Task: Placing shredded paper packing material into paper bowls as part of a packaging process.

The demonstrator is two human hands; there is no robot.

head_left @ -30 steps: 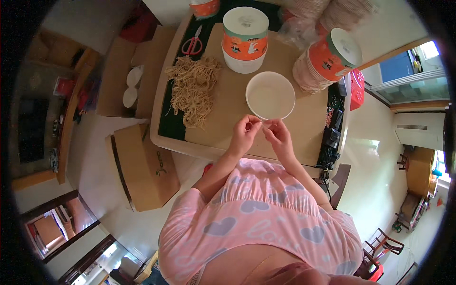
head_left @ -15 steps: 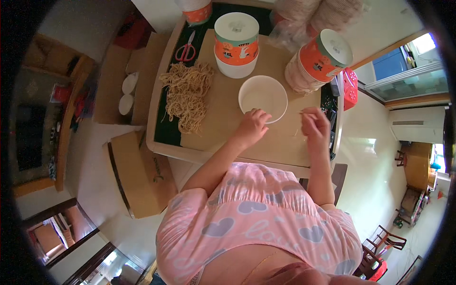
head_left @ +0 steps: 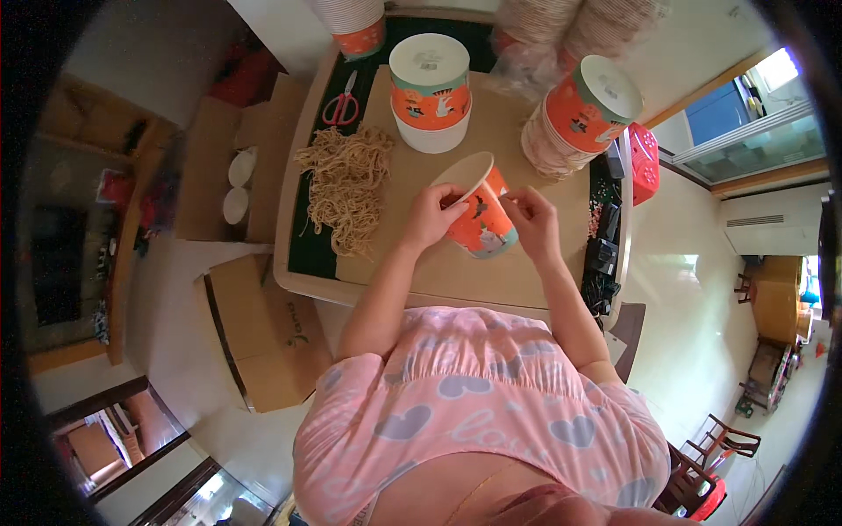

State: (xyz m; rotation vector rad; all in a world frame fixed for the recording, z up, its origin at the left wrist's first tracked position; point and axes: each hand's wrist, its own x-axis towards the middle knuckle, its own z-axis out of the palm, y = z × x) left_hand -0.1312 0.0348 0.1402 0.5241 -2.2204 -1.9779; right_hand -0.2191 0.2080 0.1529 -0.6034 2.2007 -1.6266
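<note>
An orange paper bucket with printed pictures is tilted over the table, its open white mouth toward the upper left. My left hand grips it at the rim, thumb outside and fingers hidden inside. My right hand is at the bucket's right wall, its fingers pinched together. Whatever those fingertips hold, if anything, is too small to make out. Left of the bucket lies a tangled heap of beige twine. Behind it, upside-down stacked paper buckets stand on the cardboard sheet.
Red-handled scissors lie beyond the twine. More buckets stand stacked at the right, with plastic-wrapped stacks at the far edge. Dark small items line the table's right edge. Cardboard boxes sit on the floor at the left.
The bucket was upright on the table and is now lifted and tilted, its printed side showing. My left hand took its rim; my right hand moved left to its wall.
</note>
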